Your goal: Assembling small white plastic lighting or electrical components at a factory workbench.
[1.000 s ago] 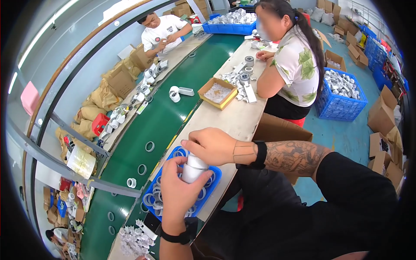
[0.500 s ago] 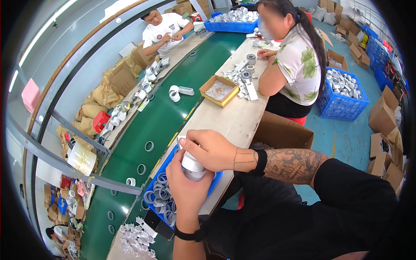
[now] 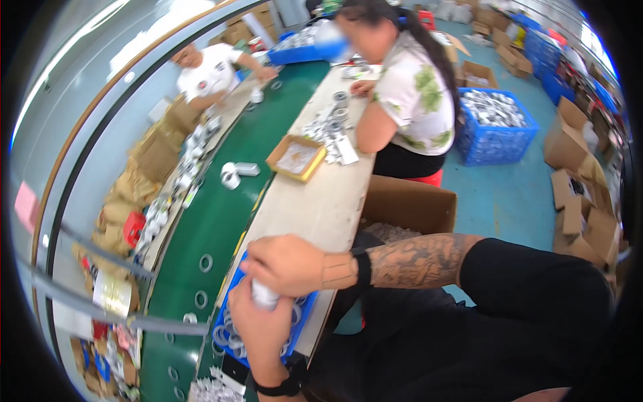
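Note:
My left hand [image 3: 260, 331] is wrapped round a white plastic cylinder [image 3: 265, 295], holding it over a blue tray [image 3: 309, 305]. Bent over the top of the same cylinder, my right hand [image 3: 288, 263] grips it with curled fingers. The hands hide most of the part, and blur hides what the right fingertips pinch. Several grey rings [image 3: 230, 337] lie in the tray beneath my hands.
A green conveyor belt [image 3: 218, 231] runs along the left with loose rings and white parts [image 3: 231, 175]. A yellow-edged box [image 3: 295, 158] stands on the pale bench [image 3: 288, 211]. Small white pieces [image 3: 218, 388] lie nearby. One co-worker [image 3: 415, 100] sits ahead, another [image 3: 207, 74] across the belt.
The whole view has shifted, so most things sit farther left and lower. My right hand now covers more of the cylinder's top. The co-worker across the belt has spread their hands, one reaching toward the belt.

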`<state>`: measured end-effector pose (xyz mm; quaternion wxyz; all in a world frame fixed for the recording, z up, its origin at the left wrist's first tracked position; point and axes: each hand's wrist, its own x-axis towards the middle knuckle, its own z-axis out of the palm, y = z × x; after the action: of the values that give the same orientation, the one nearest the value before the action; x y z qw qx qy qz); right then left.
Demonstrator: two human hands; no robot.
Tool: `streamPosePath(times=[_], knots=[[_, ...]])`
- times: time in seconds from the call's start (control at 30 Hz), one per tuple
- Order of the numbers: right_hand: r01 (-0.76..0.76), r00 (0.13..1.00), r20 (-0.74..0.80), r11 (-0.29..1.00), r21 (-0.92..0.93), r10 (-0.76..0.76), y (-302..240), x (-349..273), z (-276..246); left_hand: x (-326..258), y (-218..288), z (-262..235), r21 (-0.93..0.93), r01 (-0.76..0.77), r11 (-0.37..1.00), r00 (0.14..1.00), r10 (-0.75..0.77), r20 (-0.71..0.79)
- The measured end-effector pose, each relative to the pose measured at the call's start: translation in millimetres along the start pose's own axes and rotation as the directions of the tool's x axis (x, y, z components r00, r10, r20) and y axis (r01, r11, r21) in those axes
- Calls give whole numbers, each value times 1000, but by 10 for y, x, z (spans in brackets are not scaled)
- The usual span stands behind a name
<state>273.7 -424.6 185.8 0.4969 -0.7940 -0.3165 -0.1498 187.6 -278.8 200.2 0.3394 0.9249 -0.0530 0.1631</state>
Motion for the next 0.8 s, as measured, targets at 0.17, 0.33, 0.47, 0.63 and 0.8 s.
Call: streamPosePath(times=[0.17,0.33,0.47,0.63,0.8], knots=[[-77,991,100,989,-129,90,-256,-34,-190,17,45,87,-93,73,993,997,-76,-21],[3,1000,-14,976,-217,-6,-216,68,94,187,-49,193,54,-34,998,999,35,-17],[12,999,-46,964,-267,-25,-73,126,177,284,-198,369,19,-23,1000,998,24,-52],[18,984,-168,983,-183,-50,-127,110,101,318,-51,347,-15,-85,996,963,78,-256],[17,983,-181,994,-109,-37,-100,195,166,344,-109,200,194,-162,968,962,198,-186]])
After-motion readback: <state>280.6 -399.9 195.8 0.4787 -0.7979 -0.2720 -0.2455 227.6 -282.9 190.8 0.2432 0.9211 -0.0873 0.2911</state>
